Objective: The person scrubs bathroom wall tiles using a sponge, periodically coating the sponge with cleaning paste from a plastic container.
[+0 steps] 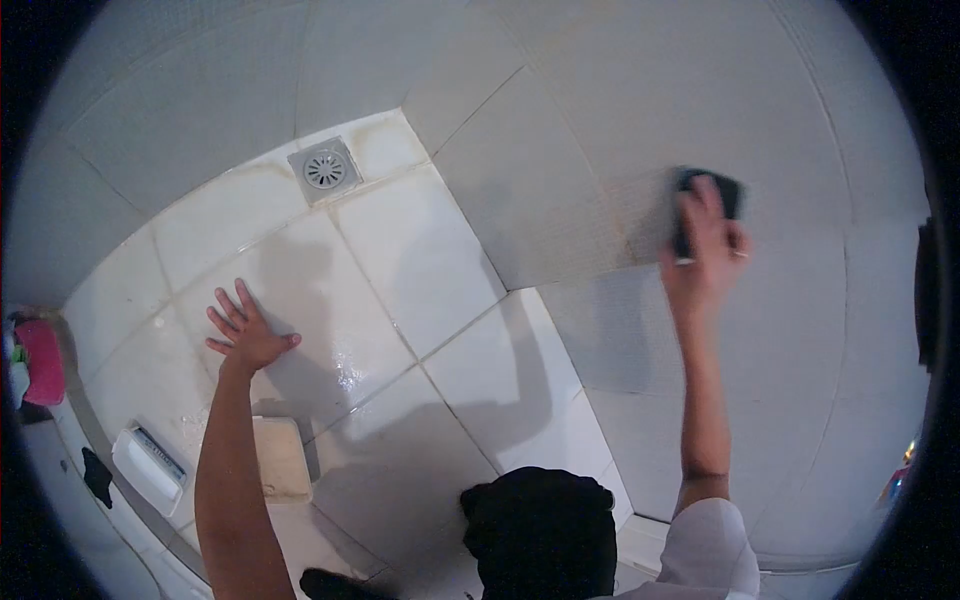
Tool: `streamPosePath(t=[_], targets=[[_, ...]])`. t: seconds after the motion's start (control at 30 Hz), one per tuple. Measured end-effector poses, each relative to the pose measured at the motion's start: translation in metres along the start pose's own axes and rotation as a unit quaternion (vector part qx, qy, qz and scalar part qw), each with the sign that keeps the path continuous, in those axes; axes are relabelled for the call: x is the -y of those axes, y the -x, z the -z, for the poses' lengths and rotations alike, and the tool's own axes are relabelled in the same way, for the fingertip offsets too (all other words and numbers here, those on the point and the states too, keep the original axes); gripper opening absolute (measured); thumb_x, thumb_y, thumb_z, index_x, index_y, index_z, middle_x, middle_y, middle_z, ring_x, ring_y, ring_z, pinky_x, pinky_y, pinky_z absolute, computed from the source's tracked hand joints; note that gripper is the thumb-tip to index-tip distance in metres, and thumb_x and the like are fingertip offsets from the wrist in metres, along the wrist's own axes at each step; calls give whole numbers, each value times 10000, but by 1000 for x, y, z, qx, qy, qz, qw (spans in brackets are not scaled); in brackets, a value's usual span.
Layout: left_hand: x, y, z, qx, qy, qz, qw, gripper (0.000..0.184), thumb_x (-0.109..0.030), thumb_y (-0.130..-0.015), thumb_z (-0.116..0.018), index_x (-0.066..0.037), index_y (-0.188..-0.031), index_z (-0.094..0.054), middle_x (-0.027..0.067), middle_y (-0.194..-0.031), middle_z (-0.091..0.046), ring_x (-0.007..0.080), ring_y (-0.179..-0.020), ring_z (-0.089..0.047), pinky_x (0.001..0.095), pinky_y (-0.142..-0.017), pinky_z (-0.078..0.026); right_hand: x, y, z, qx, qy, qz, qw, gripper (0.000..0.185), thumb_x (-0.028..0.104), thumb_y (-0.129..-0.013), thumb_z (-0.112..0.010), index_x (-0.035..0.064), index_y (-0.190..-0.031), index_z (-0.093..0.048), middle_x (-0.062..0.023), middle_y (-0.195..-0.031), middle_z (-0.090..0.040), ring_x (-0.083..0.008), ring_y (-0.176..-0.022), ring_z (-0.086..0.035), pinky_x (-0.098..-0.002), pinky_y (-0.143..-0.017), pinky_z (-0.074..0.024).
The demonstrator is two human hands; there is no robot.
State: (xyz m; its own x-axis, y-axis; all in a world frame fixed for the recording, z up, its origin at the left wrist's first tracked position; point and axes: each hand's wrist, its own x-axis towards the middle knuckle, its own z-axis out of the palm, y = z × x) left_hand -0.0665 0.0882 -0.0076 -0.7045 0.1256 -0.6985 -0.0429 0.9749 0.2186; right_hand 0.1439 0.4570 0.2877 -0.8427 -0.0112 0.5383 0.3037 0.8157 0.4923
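My left hand (247,335) lies on the white floor tiles (375,245) with its fingers spread and nothing in it. On the right, my right hand (706,250) presses a dark scouring pad (728,195) against the grey wall tiles (640,130). Motion blurs the pad and the fingers around it, and a ring shows on one finger. Brownish stains (640,235) mark the wall just left of the pad. Below my left hand, partly behind the forearm, a cream-coloured rectangular object (282,460) rests on the floor.
A square metal floor drain (325,171) sits near the far wall. At the left stand a white long-shaped container (150,468) and a pink item (40,362). My dark-clothed knee (545,535) is at the bottom. Part of the floor looks wet.
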Motion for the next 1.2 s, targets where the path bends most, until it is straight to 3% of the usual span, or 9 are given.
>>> streamPosePath(t=[0.1,0.27,0.37,0.43,0.6,0.8,0.9,1.03,1.2], targets=[[7,-1,2,-19,11,-27,999,1338,-488,-618,-793,-213,-1439,227,172,-1484,293,450,-1352,237,712,-1011,-1,-12,-11,43,-70,111,-25,991,581,43,-588,-713,108,-1152,-590,-114,-1370,-487,-251,-1183,-493,-368,-968,-303],[59,-10,30,-53,148,-101,982,991,-403,-736,-713,-165,-1485,-109,170,-1528,-101,401,-1400,-53,661,-1057,-109,24,84,-46,178,-22,130,975,373,23,-656,-630,118,-1017,-630,-92,-1421,-428,-243,-1079,-530,-400,-801,-410],[86,41,56,-116,13,-113,987,824,-308,-763,-679,-133,-1445,-252,164,-1489,-225,369,-1393,-122,622,-1082,-123,14,66,-31,146,-53,106,982,375,43,-669,-634,139,-1032,-643,-57,-1414,-437,-228,-1053,-515,-388,-818,-397],[110,62,60,-136,-19,-124,983,796,-289,-760,-675,-122,-1431,-281,168,-1482,-229,373,-1392,-117,618,-1088,-113,-23,26,-32,-30,36,82,996,434,86,-656,-671,151,-1084,-641,-51,-1416,-433,-235,-1083,-488,-406,-861,-384],[134,115,67,-131,-154,-161,966,751,-250,-746,-677,-88,-1397,-338,166,-1468,-238,376,-1392,-105,597,-1104,-82,-27,-71,1,-162,104,12,981,485,100,-677,-670,148,-1156,-612,-72,-1440,-397,-293,-1303,-363,-549,-1009,-292],[147,132,46,-192,-119,-204,953,711,-195,-720,-697,-69,-1354,-401,159,-1469,-230,372,-1395,-93,574,-1119,-72,57,35,-111,110,44,140,983,324,149,-766,-572,80,-1068,-664,-89,-1396,-445,-301,-1337,-323,-557,-1088,-222],[164,141,31,-209,-115,-211,948,728,-183,-719,-696,-98,-1365,-373,146,-1488,-203,370,-1397,-97,579,-1118,-66,45,51,-96,83,-7,117,990,309,130,-769,-567,80,-1056,-670,-47,-1392,-457,-282,-1322,-352,-560,-1095,-210],[186,133,29,-216,-104,-229,944,689,-96,-721,-682,-95,-1344,-390,139,-1487,-215,370,-1393,-122,555,-1125,-96,-25,8,-40,-103,123,104,982,489,36,-696,-612,137,-1175,-604,-8,-1374,-475,-261,-1219,-434,-499,-911,-339],[187,116,29,-270,-89,-253,925,695,-20,-709,-669,-95,-1342,-391,135,-1483,-229,372,-1385,-144,515,-1130,-154,-31,-24,47,-104,193,-30,975,608,82,-643,-672,237,-1225,-586,14,-1463,-363,-305,-1202,-396,-498,-898,-314]])
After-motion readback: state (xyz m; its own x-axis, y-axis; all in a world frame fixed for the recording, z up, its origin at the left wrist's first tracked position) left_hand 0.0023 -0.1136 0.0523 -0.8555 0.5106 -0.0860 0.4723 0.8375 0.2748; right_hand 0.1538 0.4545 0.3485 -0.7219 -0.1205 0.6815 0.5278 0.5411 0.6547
